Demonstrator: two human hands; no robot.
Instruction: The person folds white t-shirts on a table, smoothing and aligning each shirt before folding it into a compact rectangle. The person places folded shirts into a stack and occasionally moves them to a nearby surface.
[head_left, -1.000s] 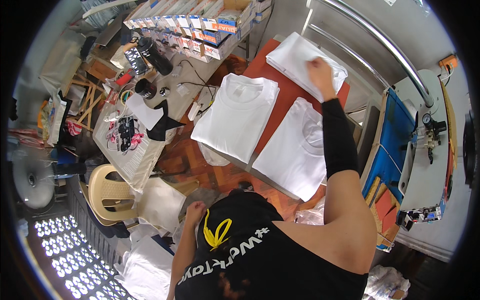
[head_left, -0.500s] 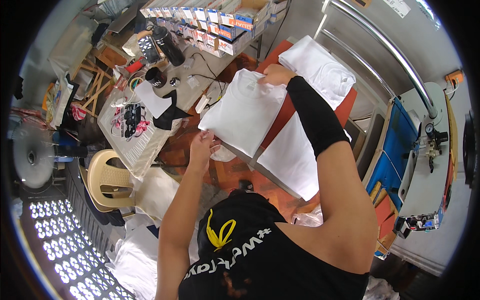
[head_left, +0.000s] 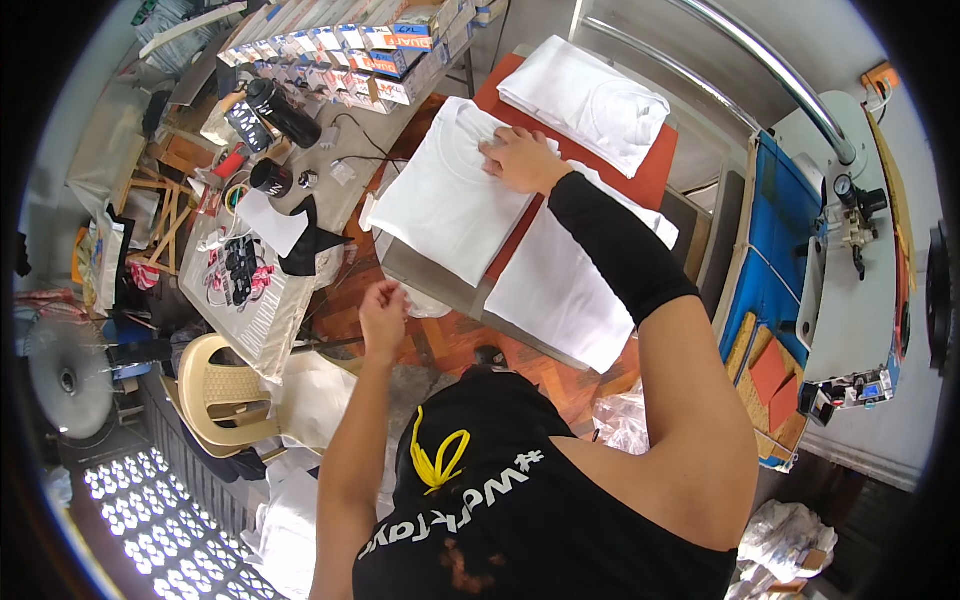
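Observation:
My right hand (head_left: 520, 160) lies spread over the upper right part of a folded white T-shirt (head_left: 440, 190), near its collar. This shirt rests on a red-topped board. My left hand (head_left: 384, 318) hovers off the shirt's near-left side, apart from the cloth, its fingers loosely bent with nothing visible in them. A second folded white T-shirt (head_left: 610, 105) sits at the far right of the board. Another white shirt (head_left: 565, 270) lies flat nearer to me, partly under my right forearm with its black sleeve.
To the left, a cluttered table (head_left: 345, 165) carries a black bottle (head_left: 283, 115), a black mug (head_left: 271, 178) and cables. Cardboard boxes (head_left: 370, 60) line the back. A beige plastic chair (head_left: 215, 385) and a fan (head_left: 68, 380) stand left; a chrome bar (head_left: 775, 65) arches at the right.
My left hand has let go of the shirt's near-left corner and drawn back toward me. My right hand has moved from the collar edge to lie flatter on the shirt. The view has shifted.

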